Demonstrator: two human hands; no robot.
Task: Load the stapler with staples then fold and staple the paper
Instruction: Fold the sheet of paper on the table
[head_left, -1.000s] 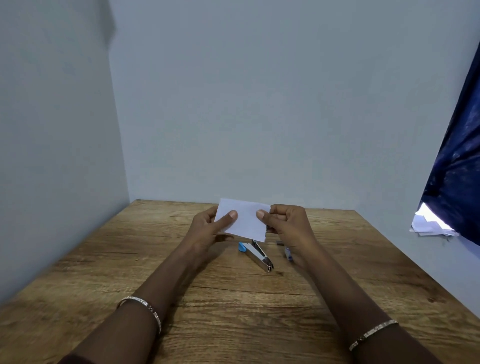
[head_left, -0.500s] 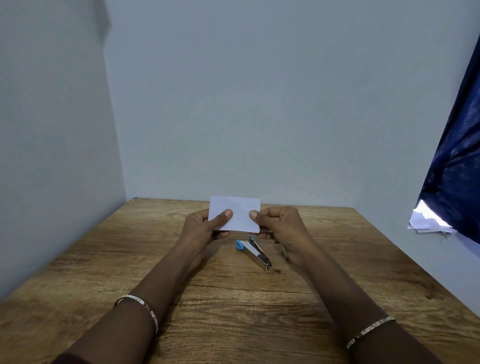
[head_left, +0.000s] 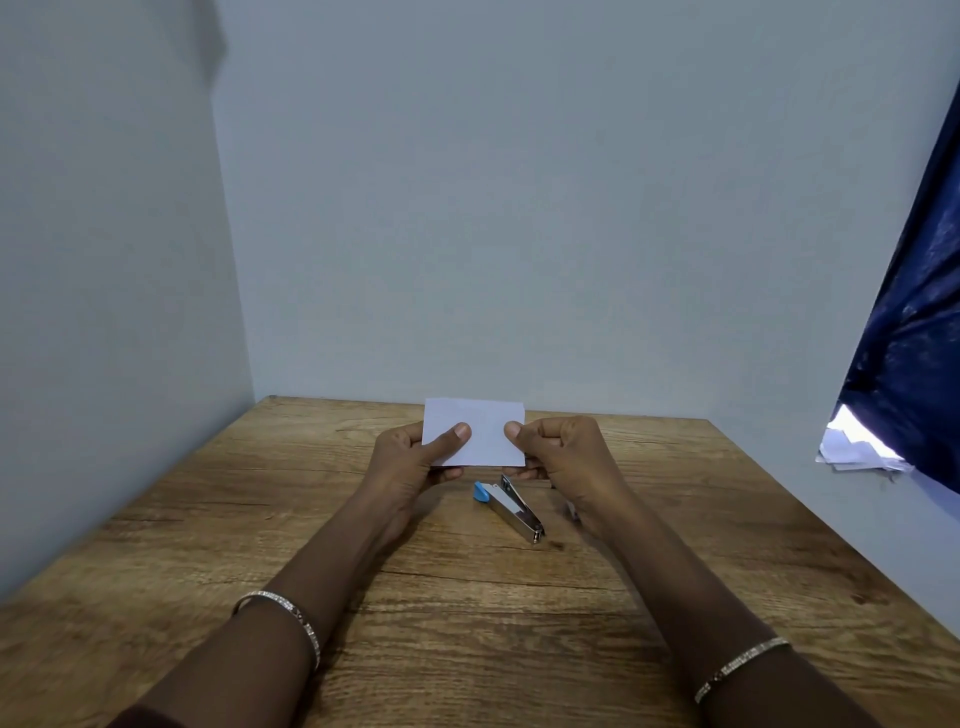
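Paper (head_left: 485, 431), a small white rectangle, is held up in the air at the centre of the frame, just above the far part of a wooden surface (head_left: 467, 649), pinched at its two short sides.

At the far left a plain pale wall (head_left: 104, 260) runs down to the surface. Next, in the lower left, a bare forearm reaches forward with a thin silver bracelet (head_left: 291, 618) on it. It ends in the left grip (head_left: 410, 462), which grasps the paper's left edge: the thumb (head_left: 452, 434) lies flat on the near face and the fingers curl behind.

Just below the paper, a silver stapler (head_left: 511, 512) with a blue end lies on the surface, apart from both hands. It is angled from upper left to lower right, and its thin upper arm is lifted away from its base.

To the right, the right grip (head_left: 563, 454) grasps the paper's right edge in the same way, thumb (head_left: 517, 431) in front and fingers curled. A small dark object (head_left: 573, 512) shows under this wrist; it is too hidden to identify. The right forearm carries a second bracelet (head_left: 740, 667) in the lower right.

At the right edge, loose white sheets (head_left: 857, 449) sit under a dark blue curtain (head_left: 909, 338).
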